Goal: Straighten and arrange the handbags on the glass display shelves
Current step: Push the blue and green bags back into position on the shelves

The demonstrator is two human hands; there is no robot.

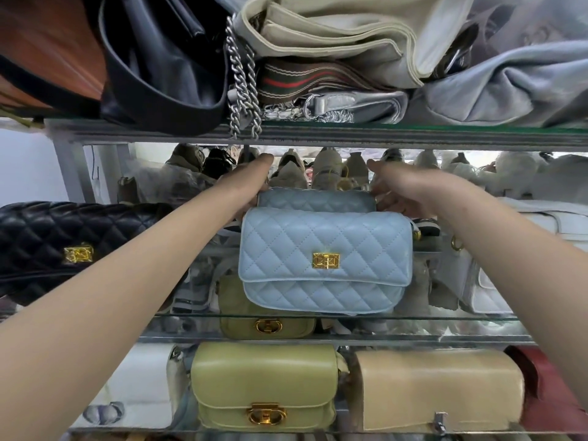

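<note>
A light blue quilted handbag (324, 256) with a gold clasp stands upright in the middle of the glass shelf (350, 317). A second light blue quilted bag (315, 200) stands right behind it. My left hand (251, 179) reaches past the front bag and rests at the rear bag's left end. My right hand (401, 189) is at the rear bag's right end, fingers curled around that end. Both hands seem to grip the rear bag, though the fingertips are hidden behind it.
A black quilted bag (60, 246) lies at the left, white bags (521, 249) at the right. Below stand a green bag (264, 383), a beige bag (439, 389) and a red bag (553, 396). The upper shelf (381, 135) carries crowded bags with a hanging silver chain (243, 90).
</note>
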